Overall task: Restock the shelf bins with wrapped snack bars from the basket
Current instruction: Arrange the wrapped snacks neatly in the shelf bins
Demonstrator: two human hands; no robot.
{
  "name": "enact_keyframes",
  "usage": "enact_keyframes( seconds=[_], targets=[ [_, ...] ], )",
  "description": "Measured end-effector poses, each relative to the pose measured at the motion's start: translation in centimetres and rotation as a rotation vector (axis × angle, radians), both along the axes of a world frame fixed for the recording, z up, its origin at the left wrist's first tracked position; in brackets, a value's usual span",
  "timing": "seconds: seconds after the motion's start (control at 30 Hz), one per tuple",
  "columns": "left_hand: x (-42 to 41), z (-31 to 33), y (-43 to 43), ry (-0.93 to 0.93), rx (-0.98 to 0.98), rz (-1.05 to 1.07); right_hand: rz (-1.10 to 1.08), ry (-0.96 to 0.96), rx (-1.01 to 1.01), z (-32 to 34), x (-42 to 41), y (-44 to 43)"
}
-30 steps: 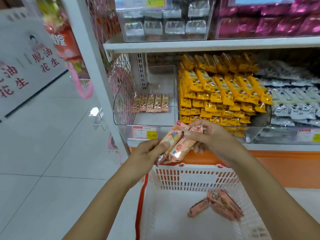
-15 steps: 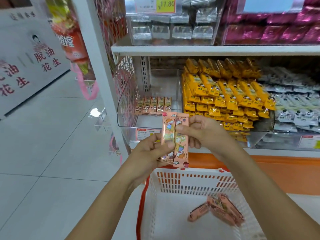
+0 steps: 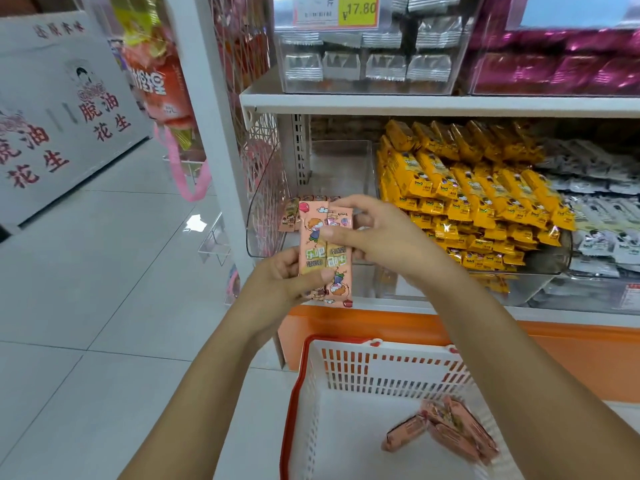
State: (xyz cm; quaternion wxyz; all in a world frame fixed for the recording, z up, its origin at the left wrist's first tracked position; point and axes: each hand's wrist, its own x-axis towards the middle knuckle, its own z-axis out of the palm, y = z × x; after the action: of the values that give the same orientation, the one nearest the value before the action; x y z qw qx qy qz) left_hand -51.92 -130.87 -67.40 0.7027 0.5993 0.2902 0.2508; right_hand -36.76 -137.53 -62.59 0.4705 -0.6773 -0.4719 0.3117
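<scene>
1. Two pink snack bars (image 3: 325,251) stand upright and touching side by side. Their long axis runs up and down, and they are held in the air just in front of the shelf (image 3: 450,306).
2. The clear bin (image 3: 339,168) lies straight beyond them, on the far side. A short row of matching bars (image 3: 289,216) sits in it, partly hidden behind the held pair.
3. The left hand (image 3: 277,282) takes the lower half with its thumb across the fronts and its fingers behind. It is a narrow grip holding both bars.
4. The right hand (image 3: 388,237) pinches the upper half from the right, thumb on the front. This grip is equally narrow and on the same pair.
5. Neither hand looks nearer the bin. In my judgement the pair must travel away from the person, over the bin's front wall, to join the row.
6. The basket (image 3: 391,370) sits near and low, with more bars (image 3: 446,431) lying at its right side.
</scene>
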Motion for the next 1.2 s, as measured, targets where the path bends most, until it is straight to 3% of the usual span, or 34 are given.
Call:
enact_keyframes(
  seconds=[0.07,0.17,0.33,0.4,0.5,0.63,0.7,0.87,1.0,1.1,1.2],
  targets=[
    [0.1,-0.2,0.4,-0.052,-0.092,0.068,-0.053,0.026,0.052,0.5,0.3,0.1],
    [0.4,-0.7,1.4,-0.141,-0.293,0.208,-0.213,0.227,0.231,0.9,0.6,-0.4],
    [1.1,-0.8,1.0,-0.235,-0.363,0.160,-0.291,0.467,0.358,-1.3,-1.5,-0.7],
    [1.5,-0.6,0.7,-0.310,-0.401,0.166,-0.332,0.450,0.318,-2.7,-2.2,-0.1],
    [1.6,-0.4,0.7,-0.355,-0.398,0.193,-0.326,0.235,0.283,-4.3,-2.3,0.5],
    [1.3,-0.3,0.8,-0.257,-0.283,0.159,-0.278,-0.205,0.194,-4.7,-2.0,0.6],
    [1.4,-0.4,0.6,-0.186,-0.224,0.174,-0.222,-0.279,0.121,-3.8,-2.0,0.7],
    [1.8,-0.5,1.0,0.045,0.163,0.248,-0.113,-0.573,-0.078,-0.7,-2.1,2.4],
    [1.8,0.3,1.7,0.084,0.248,0.282,-0.037,-0.629,-0.175,1.6,-2.7,4.3],
    [1.5,0.7,2.4,0.075,0.359,0.269,-0.040,-0.534,-0.191,2.9,-2.5,6.0],
    [0.4,-0.3,3.2,0.396,0.673,0.373,-0.065,-0.494,-0.290,2.5,-0.6,9.7]
  ],
)
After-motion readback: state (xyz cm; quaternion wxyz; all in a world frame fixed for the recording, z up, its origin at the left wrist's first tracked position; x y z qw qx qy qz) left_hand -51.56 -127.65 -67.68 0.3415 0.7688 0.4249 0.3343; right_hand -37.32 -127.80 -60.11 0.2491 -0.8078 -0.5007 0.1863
